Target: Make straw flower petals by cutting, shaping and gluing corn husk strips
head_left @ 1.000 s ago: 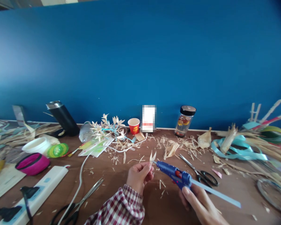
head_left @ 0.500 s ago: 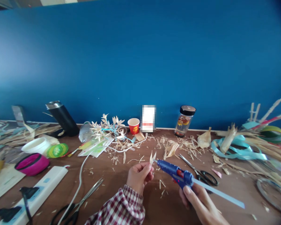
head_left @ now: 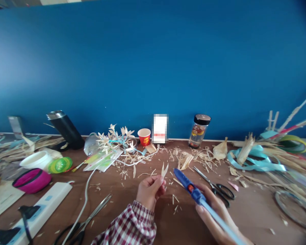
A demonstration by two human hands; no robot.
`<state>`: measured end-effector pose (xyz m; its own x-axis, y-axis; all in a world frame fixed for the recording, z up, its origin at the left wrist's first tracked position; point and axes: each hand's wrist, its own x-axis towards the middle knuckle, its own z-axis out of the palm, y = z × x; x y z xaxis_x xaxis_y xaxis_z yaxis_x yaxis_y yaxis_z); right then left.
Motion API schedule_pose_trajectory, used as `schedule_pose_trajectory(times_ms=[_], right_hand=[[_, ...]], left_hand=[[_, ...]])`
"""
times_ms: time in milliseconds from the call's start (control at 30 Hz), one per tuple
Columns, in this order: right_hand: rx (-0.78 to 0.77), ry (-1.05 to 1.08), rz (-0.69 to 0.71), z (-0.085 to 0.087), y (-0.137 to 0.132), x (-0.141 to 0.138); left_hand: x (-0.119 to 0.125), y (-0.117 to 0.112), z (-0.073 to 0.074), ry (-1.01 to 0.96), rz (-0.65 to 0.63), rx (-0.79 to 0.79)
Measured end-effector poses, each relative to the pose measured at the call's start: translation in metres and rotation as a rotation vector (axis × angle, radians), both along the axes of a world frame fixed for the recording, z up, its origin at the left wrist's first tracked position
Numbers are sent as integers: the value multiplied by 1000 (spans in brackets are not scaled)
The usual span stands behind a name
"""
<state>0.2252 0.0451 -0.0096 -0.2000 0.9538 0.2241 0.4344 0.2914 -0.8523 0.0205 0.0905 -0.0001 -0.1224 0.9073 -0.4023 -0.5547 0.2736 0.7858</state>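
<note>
Between thumb and fingers, my left hand [head_left: 151, 190] pinches a small forked piece of dried husk [head_left: 164, 169], its two pale points facing up. My right hand [head_left: 215, 212] is wrapped round a blue glue gun [head_left: 187, 183] with a long clear glue stick [head_left: 219, 219] out of its back end. The gun's nozzle points up and left, apart from the husk piece. Beyond my left hand stands a bunch of husk flowers [head_left: 117, 137] on light blue stems. Black-handled scissors [head_left: 215, 187] lie just right of the gun.
Other scissors [head_left: 89, 217] and a white power strip [head_left: 47, 211] lie at left, with a white cable [head_left: 86, 194] crossing the table. At the back stand a red paper cup [head_left: 144, 137], a glass jar [head_left: 199, 131] and a black flask [head_left: 67, 131]. Blue ribbon [head_left: 257, 158] lies right among husks.
My right hand has swung the glue gun so its nozzle has drawn away from the husk piece and points further upward. My left hand still holds the piece, nearly in place.
</note>
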Motion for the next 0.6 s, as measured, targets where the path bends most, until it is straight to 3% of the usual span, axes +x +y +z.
schedule_pose_trajectory(times_ms=[100, 300, 400, 600], right_hand=[[151, -189, 46, 7, 3, 1], [418, -492, -104, 19, -2, 21], [448, -600, -280, 22, -12, 51], [362, -863, -684, 21, -40, 136]], left_hand=[[-2, 2, -1, -7, 17, 8], [-3, 4, 2, -16, 54, -40], [-3, 3, 2, -12, 50, -53], [-1, 2, -4, 22, 18, -44]])
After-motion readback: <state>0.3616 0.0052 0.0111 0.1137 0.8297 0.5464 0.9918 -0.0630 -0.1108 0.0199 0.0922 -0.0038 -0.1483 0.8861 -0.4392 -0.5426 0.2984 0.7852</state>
